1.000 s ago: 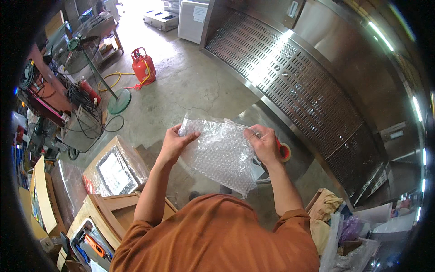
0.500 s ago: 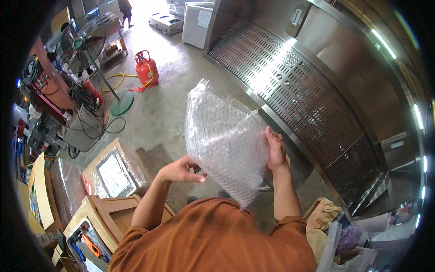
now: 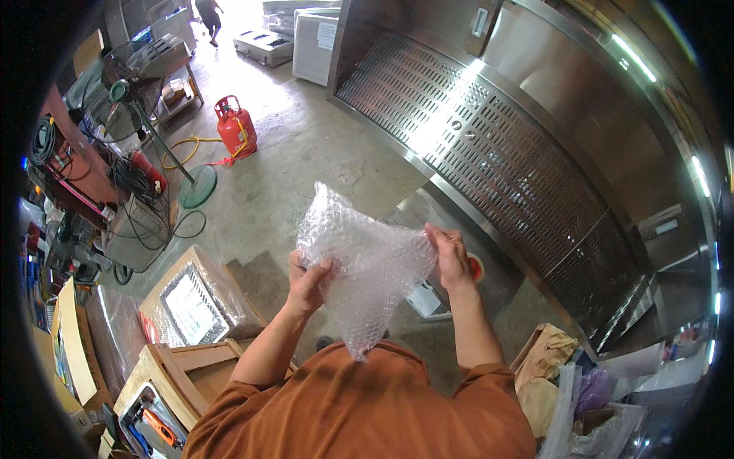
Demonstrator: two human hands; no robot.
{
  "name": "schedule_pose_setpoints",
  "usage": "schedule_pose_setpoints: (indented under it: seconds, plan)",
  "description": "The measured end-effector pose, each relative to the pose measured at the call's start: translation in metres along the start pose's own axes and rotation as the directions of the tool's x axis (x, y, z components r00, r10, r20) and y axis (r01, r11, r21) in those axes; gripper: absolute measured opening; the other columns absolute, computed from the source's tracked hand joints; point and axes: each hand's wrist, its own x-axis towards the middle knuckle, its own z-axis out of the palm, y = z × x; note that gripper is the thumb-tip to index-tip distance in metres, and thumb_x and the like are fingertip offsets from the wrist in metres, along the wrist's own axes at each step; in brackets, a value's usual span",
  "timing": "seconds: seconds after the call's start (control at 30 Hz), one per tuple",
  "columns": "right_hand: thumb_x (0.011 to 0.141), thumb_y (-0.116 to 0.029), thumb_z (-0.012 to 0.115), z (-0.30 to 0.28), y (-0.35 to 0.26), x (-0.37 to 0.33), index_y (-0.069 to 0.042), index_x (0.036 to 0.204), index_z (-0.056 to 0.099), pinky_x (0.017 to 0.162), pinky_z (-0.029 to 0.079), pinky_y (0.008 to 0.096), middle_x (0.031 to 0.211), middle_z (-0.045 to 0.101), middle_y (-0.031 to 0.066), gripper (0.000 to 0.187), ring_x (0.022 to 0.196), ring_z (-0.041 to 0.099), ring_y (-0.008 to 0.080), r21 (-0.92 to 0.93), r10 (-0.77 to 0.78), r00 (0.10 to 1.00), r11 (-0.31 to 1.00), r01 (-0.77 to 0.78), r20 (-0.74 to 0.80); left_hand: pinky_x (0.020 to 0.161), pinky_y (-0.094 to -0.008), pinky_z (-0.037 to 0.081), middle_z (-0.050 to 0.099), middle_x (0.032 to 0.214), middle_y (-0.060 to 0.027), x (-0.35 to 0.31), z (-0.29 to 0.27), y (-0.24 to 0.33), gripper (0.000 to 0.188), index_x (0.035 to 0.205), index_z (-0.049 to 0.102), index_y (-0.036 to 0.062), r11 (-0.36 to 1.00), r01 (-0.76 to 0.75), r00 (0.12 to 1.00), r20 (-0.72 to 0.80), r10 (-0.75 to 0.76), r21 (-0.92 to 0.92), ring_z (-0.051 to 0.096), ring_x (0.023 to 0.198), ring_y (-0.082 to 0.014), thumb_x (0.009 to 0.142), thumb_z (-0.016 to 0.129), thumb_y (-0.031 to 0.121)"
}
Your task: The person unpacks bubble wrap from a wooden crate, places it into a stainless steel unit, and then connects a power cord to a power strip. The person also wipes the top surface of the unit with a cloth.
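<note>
A clear sheet of bubble wrap point(image 3: 367, 260) is stretched between my two hands in front of my chest. Its lower end tapers down near my shirt, and one corner stands up at the far left. My left hand point(image 3: 309, 281) pinches the left edge, thumb on the near face. At the upper right corner, my right hand point(image 3: 453, 256) grips the wrap between thumb and fingers. Just past my right wrist shows part of a red-centred tape roll point(image 3: 476, 268). Below the wrap, a small white paper or label point(image 3: 423, 300) is partly hidden by it.
A long stainless steel unit with slotted panels point(image 3: 489, 138) runs along the right. Ahead on the concrete floor stand a red gas cylinder point(image 3: 235, 130) and a pedestal fan point(image 3: 197, 186). Wrapped cartons point(image 3: 229, 294) and a wooden cabinet point(image 3: 172, 367) are at my left. A person point(image 3: 208, 17) is far off.
My left hand has closed on the bubble wrap's left edge, where before its fingers were apart beside it. The wrap has come lower and is spread between both hands.
</note>
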Motion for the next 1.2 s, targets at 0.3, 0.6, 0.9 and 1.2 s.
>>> schedule_pose_setpoints:
  seconds: [0.3,0.6,0.9,1.2]
  plan:
    - [0.099,-0.034,0.056,-0.069,-0.049,-0.008,-0.002,0.122,0.058,0.089,0.049,0.0346,0.115,0.061,0.0079,0.040,0.108,0.058,0.0204,0.369,-0.011,0.922,0.915,0.165,-0.386,0.053,-0.0254,0.031,0.040,0.063,0.0055,0.003,-0.076,0.005,0.035,0.068,0.043,0.0061,0.607,0.062,0.955,-0.223,0.193,0.792,0.034,0.059,-0.0075,0.090,0.070,0.012]
    - [0.086,-0.020,0.065,0.059,-0.002,-0.069,0.001,0.128,0.056,0.076,0.050,0.0426,0.097,0.059,0.0121,0.047,0.091,0.060,0.0296,-0.794,-0.403,0.742,0.060,0.605,0.535,0.095,-0.0302,0.046,0.060,0.124,-0.0134,-0.006,0.039,-0.032,0.055,0.141,0.043,-0.0029,0.942,0.104,0.990,0.061,-0.130,0.319,0.056,0.110,-0.0134,0.094,0.064,0.016]
    - [0.081,-0.037,0.073,0.007,0.026,-0.079,0.008,0.128,0.053,0.090,0.049,0.0465,0.114,0.061,0.0275,0.068,0.105,0.060,0.0411,-0.643,-0.337,0.820,0.509,0.573,0.463,0.065,-0.0282,0.052,0.071,0.090,-0.0092,0.035,-0.015,-0.039,0.031,0.113,0.065,-0.0020,0.872,0.307,0.917,-0.362,-0.165,0.382,0.067,0.075,-0.0152,0.101,0.056,0.025]
    - [0.086,-0.033,0.070,-0.167,0.161,-0.004,0.006,0.146,0.024,0.105,0.033,0.0582,0.134,0.045,0.0317,0.085,0.127,0.044,0.0450,-0.919,0.052,0.924,0.099,-0.382,-0.379,0.072,-0.0287,0.054,0.071,0.100,-0.0097,0.053,-0.032,-0.031,0.034,0.122,0.064,0.0002,0.817,0.374,0.927,-0.210,-0.312,0.438,0.068,0.082,-0.0150,0.100,0.057,0.026]
